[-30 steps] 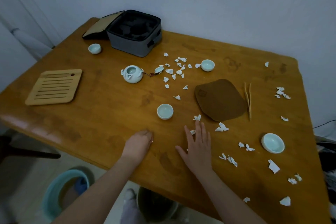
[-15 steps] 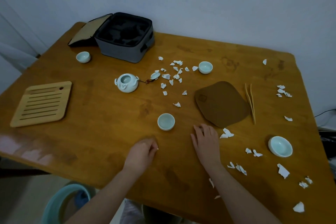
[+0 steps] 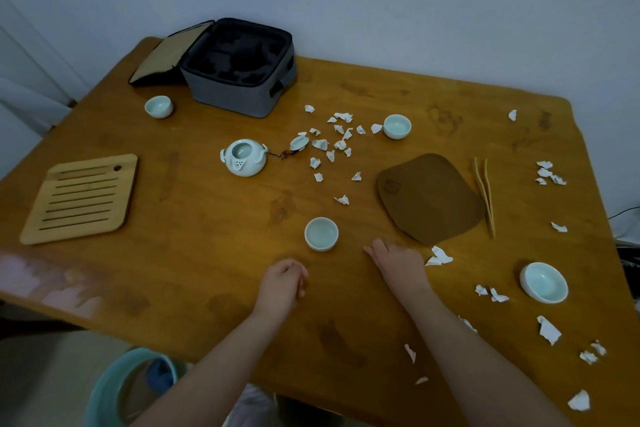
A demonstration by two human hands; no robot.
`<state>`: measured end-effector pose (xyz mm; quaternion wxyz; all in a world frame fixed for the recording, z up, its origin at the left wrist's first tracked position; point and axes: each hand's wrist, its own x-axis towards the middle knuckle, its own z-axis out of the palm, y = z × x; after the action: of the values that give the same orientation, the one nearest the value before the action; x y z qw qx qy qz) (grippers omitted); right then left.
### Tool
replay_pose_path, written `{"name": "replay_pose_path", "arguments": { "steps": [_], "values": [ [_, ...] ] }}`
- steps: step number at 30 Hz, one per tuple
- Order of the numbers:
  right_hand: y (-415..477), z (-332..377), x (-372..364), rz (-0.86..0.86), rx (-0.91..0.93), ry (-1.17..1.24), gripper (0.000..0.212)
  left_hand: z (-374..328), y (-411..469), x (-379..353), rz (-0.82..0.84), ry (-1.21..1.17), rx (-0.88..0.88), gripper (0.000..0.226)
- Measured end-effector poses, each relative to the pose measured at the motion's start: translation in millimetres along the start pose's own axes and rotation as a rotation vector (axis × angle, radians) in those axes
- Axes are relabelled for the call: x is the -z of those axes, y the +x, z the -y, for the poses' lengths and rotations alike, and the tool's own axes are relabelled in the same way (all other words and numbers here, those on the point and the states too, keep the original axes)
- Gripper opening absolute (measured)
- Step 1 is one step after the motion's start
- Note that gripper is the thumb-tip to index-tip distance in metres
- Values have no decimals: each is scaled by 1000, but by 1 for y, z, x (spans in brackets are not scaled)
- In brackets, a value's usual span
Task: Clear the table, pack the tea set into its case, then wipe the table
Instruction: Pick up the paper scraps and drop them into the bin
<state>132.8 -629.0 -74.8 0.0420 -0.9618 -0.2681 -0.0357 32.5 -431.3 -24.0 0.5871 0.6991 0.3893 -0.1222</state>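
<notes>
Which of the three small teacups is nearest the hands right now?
The teacup just beyond the gap between the left hand and right hand. The other two stand far back: a cup by the case, a cup beside the paper scraps.

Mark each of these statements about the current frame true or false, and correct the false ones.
1. The case stands open. True.
2. The teapot has its lid on. False: the lid lies on the table beside the pot.
3. The tongs lie on top of the brown mat. False: they lie on the table beside it.
4. Paper scraps lie scattered on the table. True.
5. Neither the left hand nor the right hand touches a cup. True: the nearest cup stands apart from both hands.
</notes>
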Motion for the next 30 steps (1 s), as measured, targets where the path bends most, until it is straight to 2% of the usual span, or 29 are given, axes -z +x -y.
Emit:
{"name": "replay_pose_path", "arguments": {
  "steps": [3,7,10,13,15,22,30],
  "values": [
    [3,4,3,-51,-121,139,37,-7,-2,-5,45,-183,213,27],
    [9,10,17,-181,-539,706,48,-14,-4,-19,140,-521,393,26],
    [10,13,32,-215,-775,1033,47,-23,-6,-36,164,-691,476,24],
    [5,21,50,-214,-889,1227,43,-33,-10,-56,152,-860,503,19],
    [2,27,62,-168,-959,1379,41,-40,-15,-68,170,-946,499,23],
    [-4,54,88,-93,-1034,1641,36,-49,-25,-97,248,-1116,536,39],
    [-8,71,97,-105,-885,1557,39,-46,-23,-92,339,-1299,589,39]
  ]
}}
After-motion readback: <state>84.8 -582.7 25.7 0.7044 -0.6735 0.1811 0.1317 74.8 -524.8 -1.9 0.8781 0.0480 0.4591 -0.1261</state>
